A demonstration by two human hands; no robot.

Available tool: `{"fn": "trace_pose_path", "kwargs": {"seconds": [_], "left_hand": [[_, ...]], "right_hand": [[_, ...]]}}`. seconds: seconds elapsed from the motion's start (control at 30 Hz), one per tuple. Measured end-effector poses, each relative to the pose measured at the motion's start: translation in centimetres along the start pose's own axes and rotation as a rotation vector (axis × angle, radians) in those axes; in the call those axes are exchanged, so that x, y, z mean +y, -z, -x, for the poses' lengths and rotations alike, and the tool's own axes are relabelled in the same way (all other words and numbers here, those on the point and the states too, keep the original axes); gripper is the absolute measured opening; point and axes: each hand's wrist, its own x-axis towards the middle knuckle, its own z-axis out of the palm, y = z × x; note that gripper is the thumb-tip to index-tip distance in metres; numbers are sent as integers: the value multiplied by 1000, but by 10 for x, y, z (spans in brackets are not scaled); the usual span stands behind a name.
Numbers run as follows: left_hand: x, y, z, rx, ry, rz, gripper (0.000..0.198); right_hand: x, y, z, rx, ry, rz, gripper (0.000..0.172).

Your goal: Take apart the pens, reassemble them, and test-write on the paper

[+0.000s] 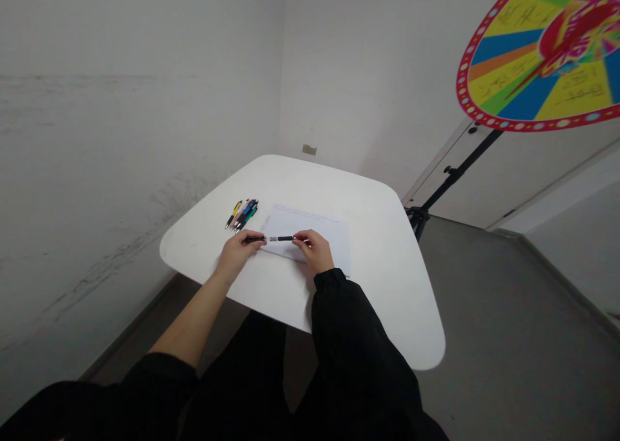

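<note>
A black pen is held level above a sheet of paper, with a pale, clear-looking stretch near its middle. My left hand pinches the dark left end between thumb and fingers. On the other end, the fingers of my right hand are closed. Whether the two dark ends are joined or are separate parts, such as pen and cap, is too small to tell. Beyond my left hand lies a bunch of several pens in black, blue, green, pink and yellow. Faint handwriting runs along the paper's top and left edges.
The white table has rounded corners and stands close to the walls. At the right, a colourful prize wheel leans in on a black stand. Grey floor spreads beyond the table's right edge.
</note>
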Motion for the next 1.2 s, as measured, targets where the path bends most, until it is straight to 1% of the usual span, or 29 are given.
{"fn": "trace_pose_path", "kwargs": {"seconds": [0.13,0.23,0.33,0.5,0.57,0.7,0.77,0.93,1.07,1.2], "left_hand": [[1,0,1,-10,-11,-8,34],[1,-1,1,-29,-6,17,35],[1,-1,1,-51,-9,42,35],[0,-1,1,-79,-16,53,33],[-3,-1,0,-83,-27,72,34],[-9,0,-3,-85,-39,81,37],[-10,0,-3,-85,-36,74,38],[-9,-2,-2,-107,-41,75,40],[-5,-3,0,-146,-39,86,42],[-1,-1,2,-211,-37,77,40]], "right_hand": [[2,0,0,-13,3,27,15],[3,0,1,-27,30,45,16],[3,1,2,-72,44,80,23],[2,2,5,-151,-9,125,42],[1,3,6,-161,-9,113,44],[1,4,8,-90,4,18,29],[2,5,9,-62,-1,-13,29],[6,6,16,-57,33,88,15],[6,8,26,-71,101,210,14],[1,11,37,-112,134,310,19]]}}
